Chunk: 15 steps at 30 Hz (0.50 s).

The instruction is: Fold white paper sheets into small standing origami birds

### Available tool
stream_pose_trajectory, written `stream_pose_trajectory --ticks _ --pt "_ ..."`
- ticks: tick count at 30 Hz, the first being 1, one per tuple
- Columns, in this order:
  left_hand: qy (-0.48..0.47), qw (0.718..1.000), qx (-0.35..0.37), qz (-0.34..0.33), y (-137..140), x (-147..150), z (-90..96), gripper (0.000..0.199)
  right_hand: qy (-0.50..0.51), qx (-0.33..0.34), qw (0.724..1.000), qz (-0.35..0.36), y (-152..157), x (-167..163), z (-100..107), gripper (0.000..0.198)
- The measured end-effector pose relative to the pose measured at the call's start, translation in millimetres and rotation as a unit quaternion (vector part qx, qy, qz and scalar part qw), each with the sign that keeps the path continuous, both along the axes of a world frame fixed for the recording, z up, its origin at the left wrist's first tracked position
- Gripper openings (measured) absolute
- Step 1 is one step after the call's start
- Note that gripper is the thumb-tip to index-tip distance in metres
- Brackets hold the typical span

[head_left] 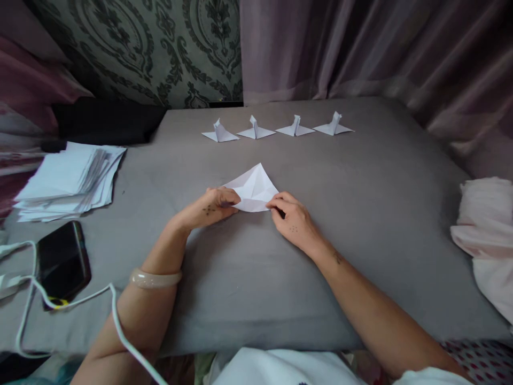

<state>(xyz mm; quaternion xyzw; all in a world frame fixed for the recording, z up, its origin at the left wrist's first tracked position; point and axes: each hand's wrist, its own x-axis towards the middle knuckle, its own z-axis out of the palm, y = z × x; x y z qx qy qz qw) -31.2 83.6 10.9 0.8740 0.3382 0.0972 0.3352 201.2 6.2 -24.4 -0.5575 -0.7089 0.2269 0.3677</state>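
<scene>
A white sheet of paper with crease lines is held over the middle of the grey table, one corner pointing away from me. My left hand pinches its left side, the fingers partly over the paper. At the right corner, my right hand grips the edge between thumb and fingers. The near edge of the sheet curves slightly between the hands. Beyond it stand several folded paper figures in a row, among them a left one and a right one, each with flat wings and an upright centre.
To the left lies a stack of white paper, with a black phone nearer me. A white cable runs past my left forearm. Black cloth lies at the back left; pale fabric is bunched at the right edge.
</scene>
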Motion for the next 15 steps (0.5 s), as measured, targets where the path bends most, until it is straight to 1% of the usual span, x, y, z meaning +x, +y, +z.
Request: stream_pose_trajectory --ticks 1,3,5,9,13,15 --pt "0.003 1.000 0.020 0.001 -1 1 1.1 0.016 -0.001 -0.002 1.000 0.000 0 0 0 0.025" --pt "0.011 0.998 0.067 0.013 -5 3 3.4 0.023 -0.002 -0.002 1.000 0.000 0 0 0 0.026" --pt "0.013 0.992 0.119 0.035 -8 7 4.7 0.026 -0.004 0.001 1.000 0.002 0 0 0 0.026" --pt "-0.016 0.978 0.193 0.078 -13 12 3.0 0.022 -0.013 0.003 1.000 0.006 -1 -1 1 0.028" --pt "-0.019 0.979 0.195 0.052 -15 14 -1.5 0.009 -0.028 0.002 1.000 0.003 -1 -2 2 0.028" --pt "-0.017 0.982 0.184 0.049 -16 15 -3.6 0.016 -0.032 0.005 0.999 0.002 -1 -2 2 0.028"
